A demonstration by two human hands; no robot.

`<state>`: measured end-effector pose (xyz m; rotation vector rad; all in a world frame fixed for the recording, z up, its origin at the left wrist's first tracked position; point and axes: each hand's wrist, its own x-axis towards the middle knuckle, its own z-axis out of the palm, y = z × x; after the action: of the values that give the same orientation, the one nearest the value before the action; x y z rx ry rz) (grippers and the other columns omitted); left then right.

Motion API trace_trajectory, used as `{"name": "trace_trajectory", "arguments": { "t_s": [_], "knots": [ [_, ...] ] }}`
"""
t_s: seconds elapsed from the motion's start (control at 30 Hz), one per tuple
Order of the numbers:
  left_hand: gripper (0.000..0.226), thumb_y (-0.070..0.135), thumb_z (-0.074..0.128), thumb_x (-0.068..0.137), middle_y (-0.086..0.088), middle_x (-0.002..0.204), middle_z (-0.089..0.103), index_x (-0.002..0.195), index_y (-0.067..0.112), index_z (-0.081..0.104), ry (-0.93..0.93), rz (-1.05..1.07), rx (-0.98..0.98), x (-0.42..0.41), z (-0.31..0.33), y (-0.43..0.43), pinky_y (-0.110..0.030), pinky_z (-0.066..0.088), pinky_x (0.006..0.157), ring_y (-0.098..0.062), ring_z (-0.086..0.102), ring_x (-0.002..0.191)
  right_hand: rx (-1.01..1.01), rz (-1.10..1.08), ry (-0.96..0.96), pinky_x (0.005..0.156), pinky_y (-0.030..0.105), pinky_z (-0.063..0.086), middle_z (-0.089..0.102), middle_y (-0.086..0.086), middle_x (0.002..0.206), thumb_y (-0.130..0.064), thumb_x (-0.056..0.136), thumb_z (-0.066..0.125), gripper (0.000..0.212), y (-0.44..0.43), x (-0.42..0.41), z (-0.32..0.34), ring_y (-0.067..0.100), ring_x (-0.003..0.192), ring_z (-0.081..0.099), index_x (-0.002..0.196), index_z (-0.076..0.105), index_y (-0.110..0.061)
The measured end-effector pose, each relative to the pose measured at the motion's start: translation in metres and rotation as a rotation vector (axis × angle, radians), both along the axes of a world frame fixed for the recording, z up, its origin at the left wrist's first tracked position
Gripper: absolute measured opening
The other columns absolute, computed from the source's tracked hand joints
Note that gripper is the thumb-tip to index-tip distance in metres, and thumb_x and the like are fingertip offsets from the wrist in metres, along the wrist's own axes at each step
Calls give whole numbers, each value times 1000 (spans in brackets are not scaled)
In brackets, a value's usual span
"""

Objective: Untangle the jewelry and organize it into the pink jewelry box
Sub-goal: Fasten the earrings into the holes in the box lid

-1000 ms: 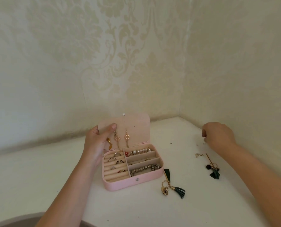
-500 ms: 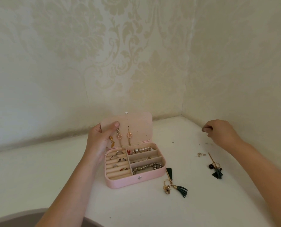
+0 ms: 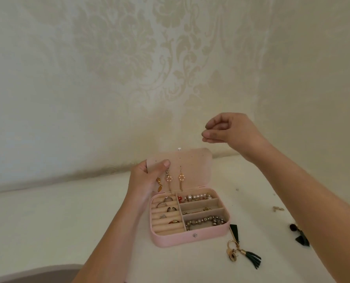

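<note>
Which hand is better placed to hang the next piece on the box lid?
Right: the right hand hovers above the lid, pinching a tiny piece; the left hand grips the lid's corner.

Matt pink jewelry box, glossy pearl beads

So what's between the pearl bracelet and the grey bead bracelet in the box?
The middle compartment, holding a small gold piece, shown in the head view.

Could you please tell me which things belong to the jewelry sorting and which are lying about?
Job: pink box, left hand gripping its lid, right hand pinching a tiny piece, near tassel earring, far tassel earring, gold piece.
Lying about: speck on table, grey curved thing.
</note>
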<state>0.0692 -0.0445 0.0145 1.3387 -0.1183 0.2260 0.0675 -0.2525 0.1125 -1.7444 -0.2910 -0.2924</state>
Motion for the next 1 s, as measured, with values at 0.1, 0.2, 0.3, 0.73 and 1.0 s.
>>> {"name": "trace_trajectory", "arguments": {
  "t_s": [0.1, 0.2, 0.3, 0.73, 1.0],
  "knots": [
    [11, 12, 72, 79, -3, 77, 73, 88, 7, 69, 0, 17, 34, 0, 0, 1, -23, 53, 57, -12, 67, 66, -135, 64, -6, 66, 22, 58, 69, 16, 77, 7, 79, 68, 12, 33, 16, 6, 19, 65, 68, 85, 64, -3],
    [11, 12, 73, 79, 2, 71, 71, 88, 10, 67, -20, 61, 107, 0, 2, 2, -23, 50, 51, -9, 63, 60, -295, 99, 6, 65, 22, 58, 69, 12, 72, 4, 82, 65, 7, 52, 31, 4, 19, 64, 66, 85, 66, -2],
    [13, 10, 74, 78, 5, 65, 67, 88, 7, 66, -80, 80, 162, -1, 3, 2, -19, 47, 46, -6, 60, 56, -381, 121, 48, 63, 20, 57, 68, 10, 69, -1, 82, 68, 3, 58, 41, 1, 16, 60, 66, 80, 69, -4],
    [14, 17, 77, 76, 5, 77, 71, 86, 17, 68, -225, 124, 286, -20, -5, 4, -21, 53, 57, -9, 69, 72, -446, 299, 226, 56, 16, 49, 72, 9, 80, -5, 78, 73, 6, 57, 37, -6, 7, 60, 64, 82, 70, -9],
    [15, 29, 77, 74, 2, 82, 72, 85, 25, 68, -192, 120, 299, -22, -8, 6, -48, 59, 66, -18, 71, 78, -644, 345, 166, 64, 23, 44, 68, 1, 75, -14, 85, 68, 9, 59, 33, -6, 14, 68, 55, 79, 72, -20]
  ]
}}
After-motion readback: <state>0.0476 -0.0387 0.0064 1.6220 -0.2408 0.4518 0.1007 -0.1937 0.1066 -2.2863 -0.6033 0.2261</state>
